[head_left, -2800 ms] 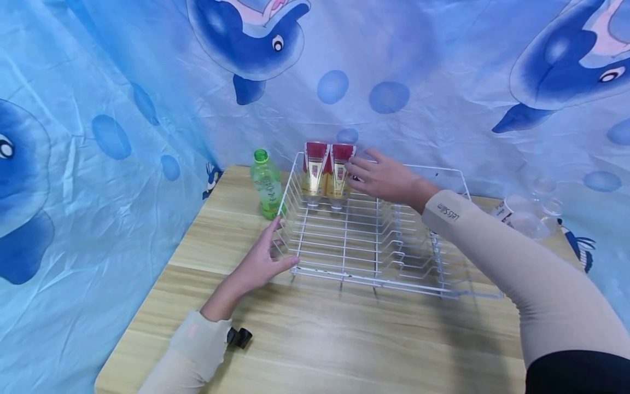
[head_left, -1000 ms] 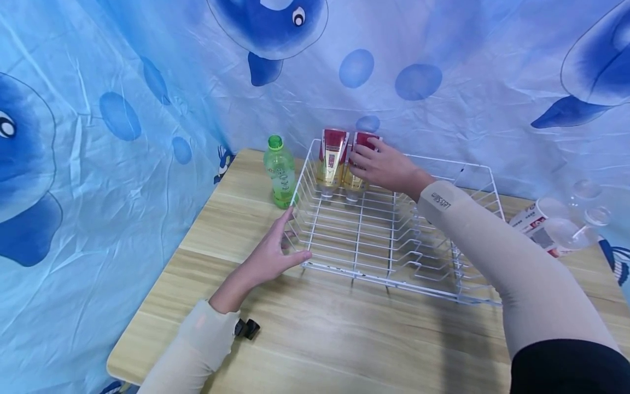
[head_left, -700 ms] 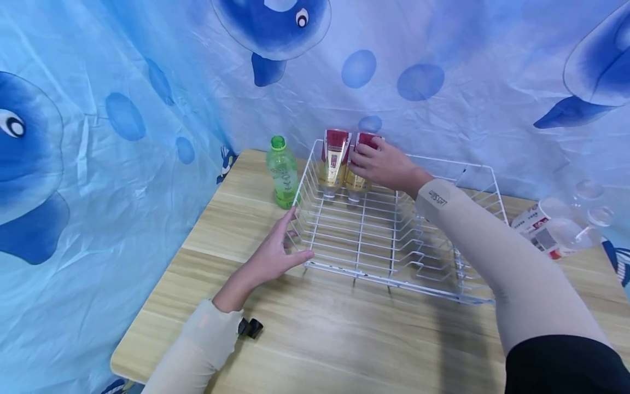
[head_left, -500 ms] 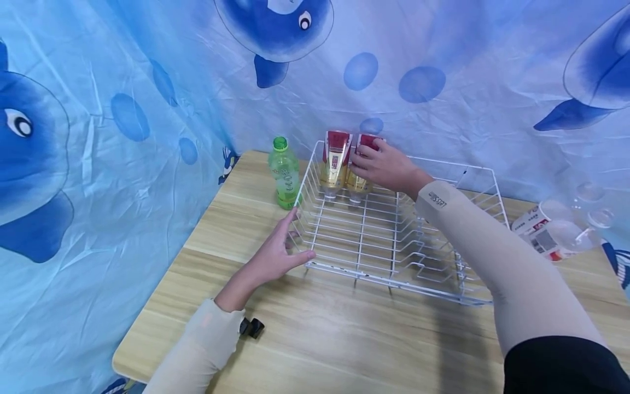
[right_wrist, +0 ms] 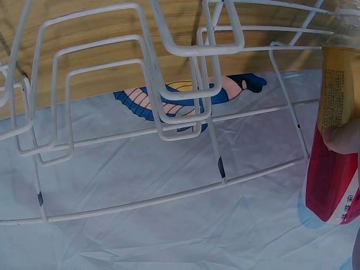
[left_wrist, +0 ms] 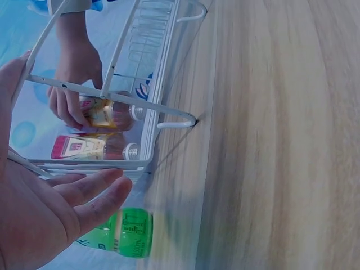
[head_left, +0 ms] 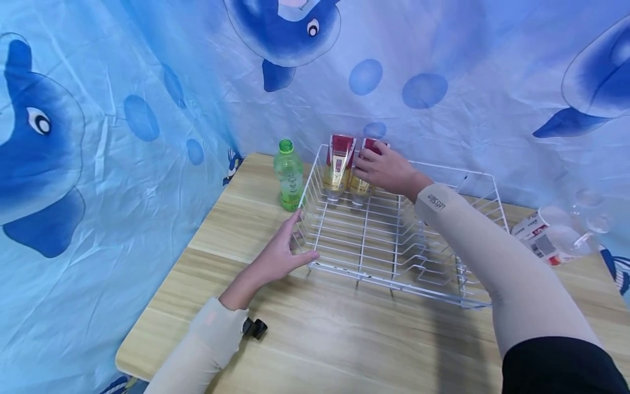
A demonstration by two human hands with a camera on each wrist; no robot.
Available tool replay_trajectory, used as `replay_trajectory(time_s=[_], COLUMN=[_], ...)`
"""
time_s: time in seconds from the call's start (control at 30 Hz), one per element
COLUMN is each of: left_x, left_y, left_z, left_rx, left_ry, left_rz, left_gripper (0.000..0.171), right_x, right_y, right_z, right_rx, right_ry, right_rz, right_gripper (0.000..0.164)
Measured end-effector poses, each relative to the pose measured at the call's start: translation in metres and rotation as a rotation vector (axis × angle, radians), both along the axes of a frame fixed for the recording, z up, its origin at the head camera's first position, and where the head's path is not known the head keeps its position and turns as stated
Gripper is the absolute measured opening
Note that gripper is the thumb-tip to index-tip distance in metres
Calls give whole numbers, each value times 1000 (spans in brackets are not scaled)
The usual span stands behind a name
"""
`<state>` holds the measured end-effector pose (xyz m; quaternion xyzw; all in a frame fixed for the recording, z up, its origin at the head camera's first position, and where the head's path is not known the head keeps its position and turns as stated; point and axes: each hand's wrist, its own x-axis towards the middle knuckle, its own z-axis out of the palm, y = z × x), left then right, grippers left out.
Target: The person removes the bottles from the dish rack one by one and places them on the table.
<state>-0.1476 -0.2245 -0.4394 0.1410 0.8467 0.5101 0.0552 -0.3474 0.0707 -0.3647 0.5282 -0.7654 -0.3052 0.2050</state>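
Note:
Two red-and-gold squeeze tubes stand cap-down side by side in a white wire dish rack, at its back left. My right hand grips the right tube around its upper half; in the right wrist view, the thumb lies on that tube's side. The left tube leans close beside it, untouched. My left hand spreads around the rack's front left corner, thumb by the front rim and fingers along the left side. In the left wrist view, its fingers are extended just outside the wires.
A green plastic bottle stands left of the rack, close to my left fingertips. Clear plastic containers, one with a printed label, lie at the right. The wooden table meets a blue dolphin-print cloth behind and at left.
My right hand has gone from beside the right tube to gripping it. My left hand stays at the rack corner. The head view has shifted, and the tubes remain in the rack.

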Motion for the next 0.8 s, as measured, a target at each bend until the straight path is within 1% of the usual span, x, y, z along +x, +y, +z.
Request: replay_trajectory(time_s=[0.07, 0.27, 0.33, 0.5, 0.6, 0.7, 0.8], left_x=[1, 2, 3, 6, 8, 9, 9], left_y=[1, 0, 0, 0, 1, 2, 4], left_z=[2, 10, 12, 19, 24, 30, 36], left_rx=[-16, -83, -111, -162, -210, -283, -349], left_ry=[-4, -5, -6, -15, 2, 35, 58], left_rz=[0, -16, -19, -16, -13, -4, -9], left_gripper=[111, 113, 115, 118, 121, 123, 123], right_x=[1, 5, 8, 17, 22, 27, 32], right_y=[1, 5, 7, 13, 17, 22, 27], right_z=[3, 12, 16, 27, 33, 38, 43], right_rx=[-8, -31, -31, -9, 5, 1, -7], right_ry=[-5, 9, 16, 11, 8, 21, 35], right_rz=[7, 14, 5, -20, -37, -45, -47], right_gripper=[64, 54, 55, 70, 75, 73, 67])
